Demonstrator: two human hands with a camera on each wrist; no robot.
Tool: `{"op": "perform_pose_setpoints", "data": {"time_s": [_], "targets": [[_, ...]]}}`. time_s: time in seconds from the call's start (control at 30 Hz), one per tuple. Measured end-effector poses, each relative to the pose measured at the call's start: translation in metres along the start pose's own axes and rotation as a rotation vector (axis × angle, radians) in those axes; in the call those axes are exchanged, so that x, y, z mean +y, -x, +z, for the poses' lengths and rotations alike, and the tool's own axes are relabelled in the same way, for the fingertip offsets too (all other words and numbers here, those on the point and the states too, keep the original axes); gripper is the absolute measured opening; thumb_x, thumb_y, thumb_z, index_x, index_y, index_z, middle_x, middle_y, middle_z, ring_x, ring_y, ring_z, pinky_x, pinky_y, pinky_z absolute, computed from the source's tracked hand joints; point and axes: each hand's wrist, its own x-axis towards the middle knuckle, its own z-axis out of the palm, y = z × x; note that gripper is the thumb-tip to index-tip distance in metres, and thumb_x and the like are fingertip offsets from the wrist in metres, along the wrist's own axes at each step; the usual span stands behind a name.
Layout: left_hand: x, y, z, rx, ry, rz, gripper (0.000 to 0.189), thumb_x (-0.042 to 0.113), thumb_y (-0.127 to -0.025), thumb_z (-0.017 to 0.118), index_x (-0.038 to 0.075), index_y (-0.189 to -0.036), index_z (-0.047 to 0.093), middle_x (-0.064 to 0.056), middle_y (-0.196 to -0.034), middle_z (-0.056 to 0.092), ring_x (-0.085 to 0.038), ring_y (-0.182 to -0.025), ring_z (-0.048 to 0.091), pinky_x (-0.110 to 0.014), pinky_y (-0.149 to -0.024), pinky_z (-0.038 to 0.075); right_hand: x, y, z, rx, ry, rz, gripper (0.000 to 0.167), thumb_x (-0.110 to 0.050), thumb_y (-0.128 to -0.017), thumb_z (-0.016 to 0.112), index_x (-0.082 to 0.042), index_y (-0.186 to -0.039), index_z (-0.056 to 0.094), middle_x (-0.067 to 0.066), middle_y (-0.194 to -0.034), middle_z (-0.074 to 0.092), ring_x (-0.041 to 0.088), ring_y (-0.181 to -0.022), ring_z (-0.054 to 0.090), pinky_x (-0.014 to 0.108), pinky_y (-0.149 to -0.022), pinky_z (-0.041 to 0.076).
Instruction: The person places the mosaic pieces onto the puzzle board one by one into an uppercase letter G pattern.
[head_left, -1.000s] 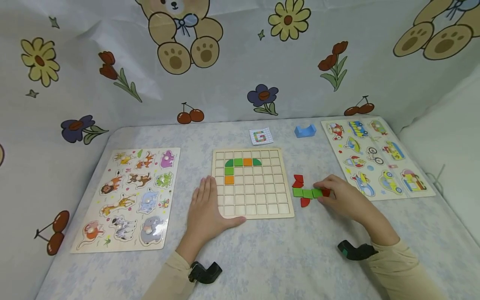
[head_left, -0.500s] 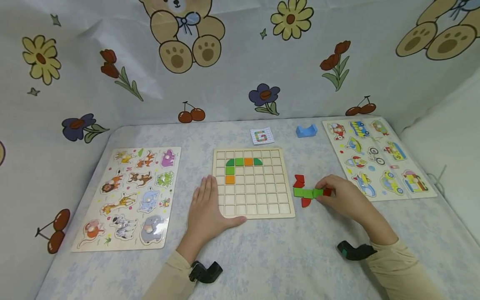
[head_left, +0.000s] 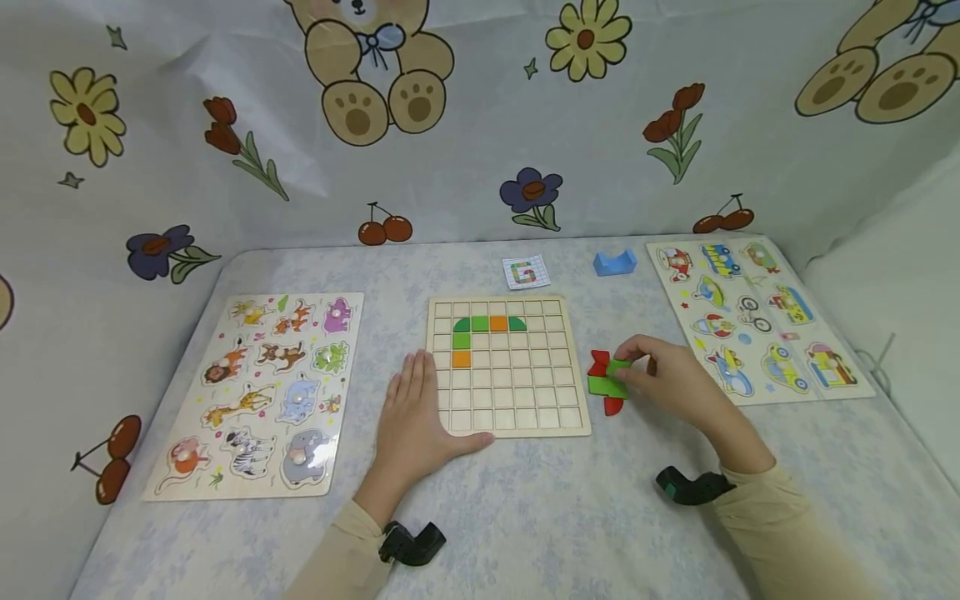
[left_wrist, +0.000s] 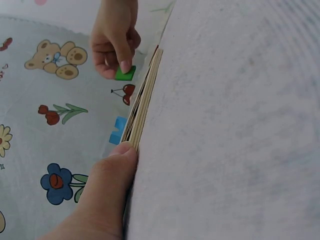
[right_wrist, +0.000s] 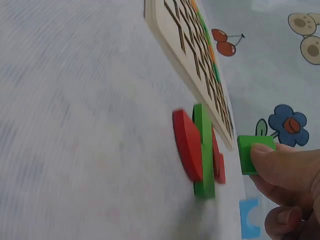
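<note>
My right hand (head_left: 667,379) pinches a green square tile (right_wrist: 245,155) between thumb and fingers, raised off the table in the right wrist view. Below it lie green square tiles (head_left: 604,387) in a row, with red pieces (head_left: 598,364) behind and a red rounded piece (head_left: 613,407) in front. My left hand (head_left: 411,417) lies with straight fingers along the left edge of the wooden grid board (head_left: 525,400), its thumb at the near edge. On the board, green and orange squares (head_left: 461,359) and green rounded corner pieces (head_left: 517,324) form a row and a short column.
A small card (head_left: 526,272) with a coloured G-shaped pattern lies behind the board, near a blue block (head_left: 615,263). An animal puzzle board (head_left: 255,400) lies at left, a vehicle puzzle board (head_left: 757,333) at right. A patterned cloth (head_left: 450,183) hangs behind.
My right hand has picked the end green tile from the row and moved slightly left and up with it. The left hand stays at the board.
</note>
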Motion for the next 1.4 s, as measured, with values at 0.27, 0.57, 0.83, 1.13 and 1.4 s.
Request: {"op": "perform_pose_setpoints", "data": {"time_s": [0.27, 0.57, 0.83, 1.13, 1.4], "targets": [[0.0, 0.0, 0.001, 0.005, 0.006, 0.0, 0.148, 0.096, -0.056, 0.057, 0.005, -0.16, 0.003, -0.011, -0.169, 0.002, -0.026, -0.156, -0.001, -0.049, -0.126, 0.008, -0.045, -0.025, 0.032, -0.052, -0.121, -0.05, 0.014, -0.02, -0.091, 0.073, -0.019, -0.104, 0.066, 0.001, -0.095, 0.067, 0.017, -0.063, 0.048, 0.027, -0.053, 0.042], [0.0, -0.001, 0.001, -0.011, -0.006, -0.003, 0.148, 0.097, -0.057, 0.055, 0.005, -0.16, 0.002, -0.011, -0.169, 0.001, -0.025, -0.156, -0.002, -0.048, -0.126, 0.009, -0.092, -0.049, 0.067, -0.111, -0.191, -0.127, 0.013, -0.02, -0.091, 0.073, -0.02, -0.101, 0.065, -0.003, -0.096, 0.068, 0.015, -0.061, 0.049, 0.027, -0.062, 0.045], [-0.001, -0.001, 0.001, -0.006, -0.029, 0.007, 0.146, 0.098, -0.058, 0.052, 0.004, -0.159, 0.002, -0.012, -0.168, 0.002, -0.026, -0.156, -0.002, -0.048, -0.126, 0.009, -0.119, -0.061, 0.095, -0.138, -0.186, -0.181, 0.012, -0.02, -0.09, 0.074, -0.02, -0.099, 0.066, -0.006, -0.094, 0.068, 0.013, -0.079, 0.058, 0.029, -0.076, 0.05], [-0.001, 0.0, 0.0, -0.005, -0.027, 0.009, 0.146, 0.097, -0.059, 0.053, 0.003, -0.159, 0.002, -0.012, -0.168, 0.002, -0.026, -0.156, -0.002, -0.048, -0.126, 0.008, -0.134, -0.067, 0.113, -0.144, -0.163, -0.222, 0.012, -0.017, -0.09, 0.073, -0.019, -0.1, 0.068, -0.007, -0.091, 0.068, 0.009, -0.085, 0.061, 0.028, -0.079, 0.052], [-0.001, 0.0, 0.0, -0.006, -0.024, 0.012, 0.147, 0.098, -0.058, 0.052, 0.003, -0.159, 0.002, -0.012, -0.168, 0.002, -0.026, -0.156, -0.002, -0.049, -0.126, 0.007, -0.137, -0.066, 0.115, -0.102, -0.093, -0.256, 0.012, -0.017, -0.089, 0.074, -0.015, -0.101, 0.071, -0.003, -0.097, 0.066, 0.01, -0.088, 0.059, 0.03, -0.081, 0.052]]}}
